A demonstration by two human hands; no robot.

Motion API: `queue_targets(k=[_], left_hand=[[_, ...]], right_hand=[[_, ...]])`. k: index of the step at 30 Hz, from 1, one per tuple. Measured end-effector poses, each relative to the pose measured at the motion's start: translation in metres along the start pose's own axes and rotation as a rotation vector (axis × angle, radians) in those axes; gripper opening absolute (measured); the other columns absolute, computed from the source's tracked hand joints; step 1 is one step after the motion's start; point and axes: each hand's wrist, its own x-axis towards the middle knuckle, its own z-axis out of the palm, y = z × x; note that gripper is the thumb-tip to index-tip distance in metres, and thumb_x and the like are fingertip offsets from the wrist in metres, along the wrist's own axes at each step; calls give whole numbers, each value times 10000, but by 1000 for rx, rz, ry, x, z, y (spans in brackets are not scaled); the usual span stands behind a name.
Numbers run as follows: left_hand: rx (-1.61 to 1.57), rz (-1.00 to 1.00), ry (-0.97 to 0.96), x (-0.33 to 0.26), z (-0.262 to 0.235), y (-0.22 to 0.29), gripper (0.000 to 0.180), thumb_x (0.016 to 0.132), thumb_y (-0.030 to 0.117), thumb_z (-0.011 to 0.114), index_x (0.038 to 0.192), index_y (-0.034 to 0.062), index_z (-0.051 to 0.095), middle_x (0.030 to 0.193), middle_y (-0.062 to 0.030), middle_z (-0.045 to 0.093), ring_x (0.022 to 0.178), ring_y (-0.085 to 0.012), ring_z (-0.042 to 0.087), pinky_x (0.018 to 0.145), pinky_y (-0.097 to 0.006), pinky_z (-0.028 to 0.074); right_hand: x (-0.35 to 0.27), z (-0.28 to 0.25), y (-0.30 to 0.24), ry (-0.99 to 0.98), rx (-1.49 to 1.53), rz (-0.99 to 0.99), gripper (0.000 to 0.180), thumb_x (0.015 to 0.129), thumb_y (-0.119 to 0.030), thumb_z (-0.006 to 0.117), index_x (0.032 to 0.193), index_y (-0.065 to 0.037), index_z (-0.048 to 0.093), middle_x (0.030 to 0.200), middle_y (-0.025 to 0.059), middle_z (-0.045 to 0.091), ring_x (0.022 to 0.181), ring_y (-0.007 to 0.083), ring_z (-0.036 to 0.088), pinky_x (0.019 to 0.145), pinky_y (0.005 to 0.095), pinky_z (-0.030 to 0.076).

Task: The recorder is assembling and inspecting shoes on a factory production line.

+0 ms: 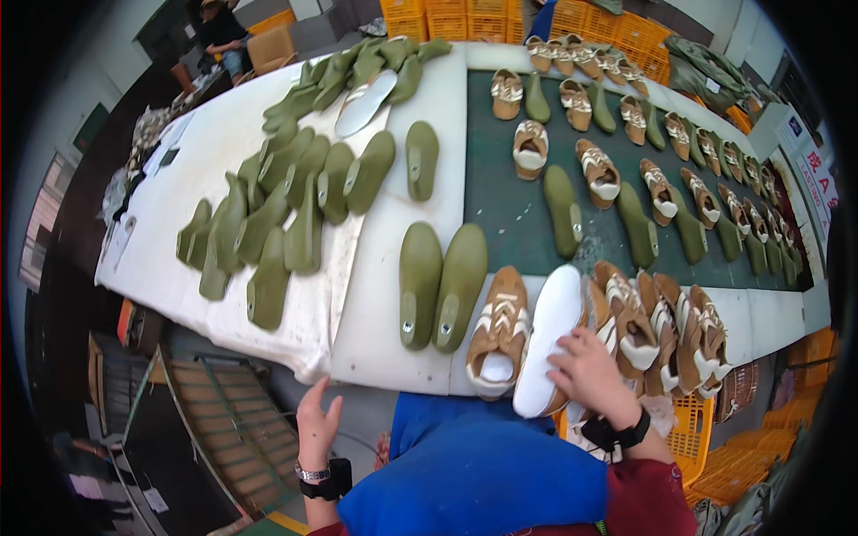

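Observation:
My right hand is closed at the edge of a shoe whose flat white underside faces me, its fingers lying over that white face. Left of it stands a brown suede shoe with cream stripes, toe pointing away and a white piece inside its opening. Several more brown and cream shoes are packed together to the right of my right hand. My left hand is raised off the table's front edge, fingers apart and nothing in it. A pair of green shoe lasts lies in front of me.
Green lasts are heaped on the white table, with a white sole-shaped piece among them. On the green belt, shoes and lasts stand in rows. Yellow crates are below right; a slatted rack is lower left. A person sits far back.

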Motion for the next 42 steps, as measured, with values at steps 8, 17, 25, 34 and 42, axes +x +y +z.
queue_targets(k=[8, 17, 25, 34, 42], left_hand=[[86, 370, -103, 96, -39, 102, 408, 728, 93, 674, 1108, -9, 567, 1027, -192, 609, 959, -353, 564, 844, -397, 443], [327, 640, -77, 235, -143, 165, 412, 722, 119, 683, 1104, 3, 581, 997, -189, 627, 915, -325, 606, 805, -384, 476], [608, 471, -26, 498, -132, 154, 519, 735, 252, 650, 1188, 31, 528, 1055, -215, 613, 995, -347, 585, 861, -397, 463], [442, 162, -324, 711, 34, 62, 730, 697, 346, 663, 1252, -38, 386, 1200, -255, 527, 1125, -355, 517, 936, -395, 431], [147, 175, -257, 791, 176, -52, 471, 688, 269, 640, 1083, 19, 587, 997, -192, 642, 924, -320, 621, 791, -397, 511]], right_hand=[[-2, -2, 4, 67, 100, 70, 235, 704, -239, 689, 888, -93, 681, 1047, 110, 582, 1076, 332, 487, 891, 434, 401], [0, 5, -1, 88, 91, 168, 280, 741, -297, 660, 950, -111, 674, 1100, 134, 566, 1127, 349, 459, 922, 449, 381], [18, -9, -25, 57, -70, 355, 371, 683, -254, 704, 1018, -107, 642, 1164, 158, 535, 1132, 354, 452, 948, 455, 352], [58, -49, -147, 161, 10, 836, 288, 701, -124, 689, 973, -52, 628, 925, 155, 610, 886, 347, 561, 787, 413, 437], [95, -52, -189, 101, 32, 922, 254, 720, -181, 689, 941, -66, 641, 701, 143, 616, 650, 339, 599, 603, 395, 481]])
